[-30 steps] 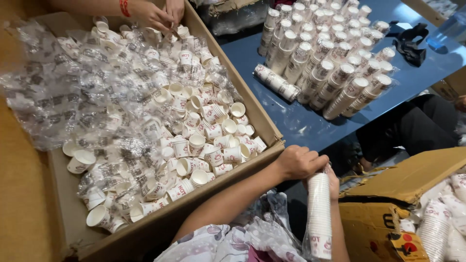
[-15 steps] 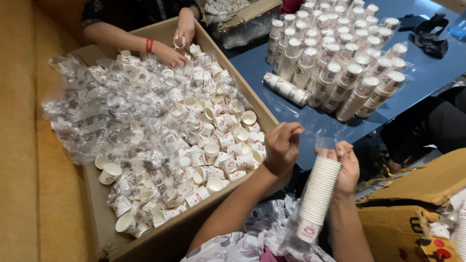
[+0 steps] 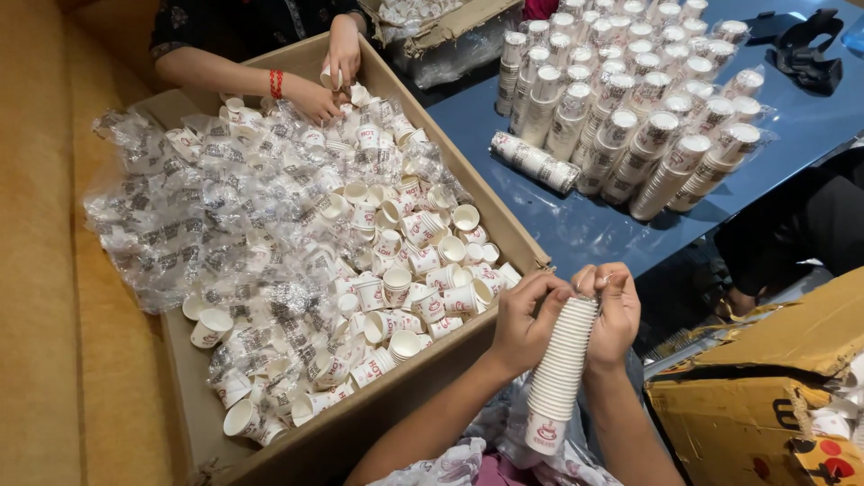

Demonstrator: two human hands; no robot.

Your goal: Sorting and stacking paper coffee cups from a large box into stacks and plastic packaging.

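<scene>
A tall stack of white paper cups (image 3: 560, 369) with a red print stands tilted over my lap. My left hand (image 3: 522, 324) grips its upper left side. My right hand (image 3: 616, 310) closes on the top of the stack from the right. Both hands' fingers meet at the top cups, just off the near right corner of a big cardboard box (image 3: 360, 432). The box is filled with loose paper cups (image 3: 409, 270) and crumpled clear plastic sleeves (image 3: 180, 216).
Another person's hands (image 3: 328, 72) work among the cups at the box's far end. Several wrapped cup stacks (image 3: 630, 117) lean together on a blue table (image 3: 594, 225). A black tool (image 3: 805, 49) lies far right. A torn cardboard box (image 3: 765, 396) sits at right.
My left hand left the box's edge and joined my right hand at the top of the cup stack. The view tilted up, showing the other person's arms.
</scene>
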